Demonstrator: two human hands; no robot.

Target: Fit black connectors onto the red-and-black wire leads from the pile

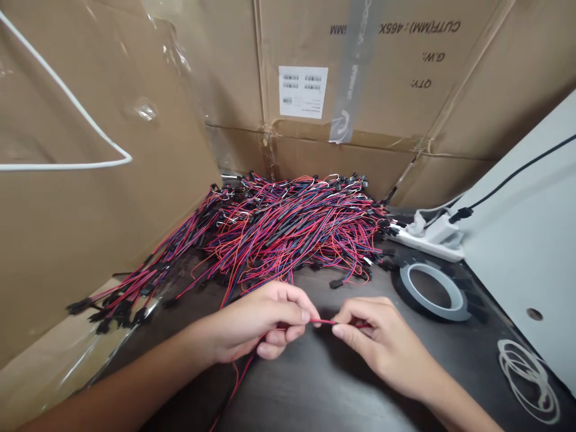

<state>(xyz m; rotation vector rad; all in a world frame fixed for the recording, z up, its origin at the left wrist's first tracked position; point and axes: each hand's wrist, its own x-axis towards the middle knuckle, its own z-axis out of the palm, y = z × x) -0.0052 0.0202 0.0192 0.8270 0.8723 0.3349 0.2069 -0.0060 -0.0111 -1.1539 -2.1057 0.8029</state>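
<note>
Between my two hands a short stretch of red wire [323,322] runs taut over the dark tabletop [310,384]. My left hand [265,318] pinches it between thumb and fingers, and the rest of the wire trails down from under that palm toward the bottom edge. A little to the right, my right hand [378,336] is closed on the other part of the wire with thumb and forefinger. Whether a connector sits inside the right fingers is hidden. Just beyond both hands lies a large heap of red and blue wire harnesses [288,228] with black connectors.
A roll of tape [434,292] lies right of the heap, near a white power strip [425,245] with plugs in it. Coiled pale cord [528,381] rests at the lower right. Cardboard boxes [360,60] wall the back and left; a white panel [531,198] borders the right.
</note>
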